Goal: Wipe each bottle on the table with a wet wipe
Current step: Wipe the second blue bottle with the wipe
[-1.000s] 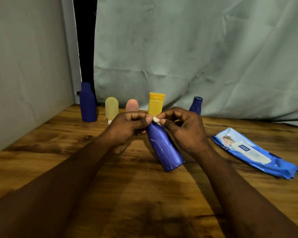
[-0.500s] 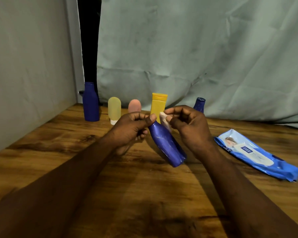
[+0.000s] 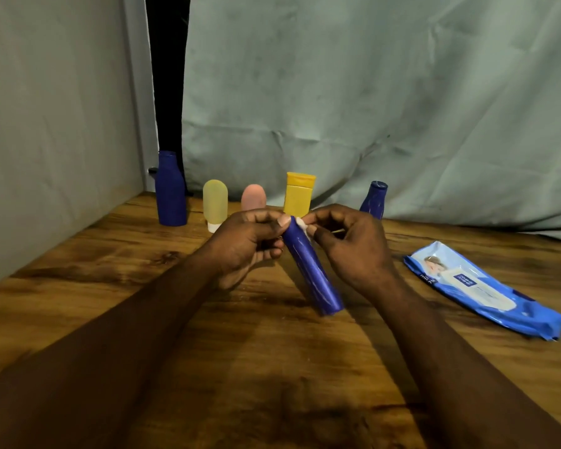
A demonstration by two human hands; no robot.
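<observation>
- Here, held above the counter (image 3: 272, 367) at mid-scene: the blue bottle (image 3: 311, 270), clear of the wood and slanted, top end up and away between the two hands, base down, nearer the viewer and a little to the right.
- Runs its long axis along that slant; shows most of its body bare below the grip, so probably calls for a stroke from the top down toward the base.
- Pinched at the top end from the left by the left hand (image 3: 250, 244), thumb and curled fingers (image 3: 272, 254) closed narrowly round the neck.
- Pressed against that same end from the right: a small white wad of wet wipe (image 3: 302, 223), nipped between thumb and forefinger of the right hand (image 3: 350, 251), remaining fingers loosely curled.
- About equally near the bottle, both hands; wiping role judged for the right, steadying role for the left.
- Hidden behind the fingertips: the bottle's cap or mouth, and most of the wipe, so no telling how much of it is folded inside the pinch.
- Further back, standing in a row near the cloth backdrop: tall blue bottle (image 3: 170, 192), yellowish tube (image 3: 215, 202), pink tube (image 3: 253, 197), yellow bottle (image 3: 298, 194), small blue bottle (image 3: 373, 199); lower parts of the middle ones covered by the hands.
- Off to the right, flat on the counter and well apart from the hands: the blue wipe pack (image 3: 480, 286), flap state hard to make out.
</observation>
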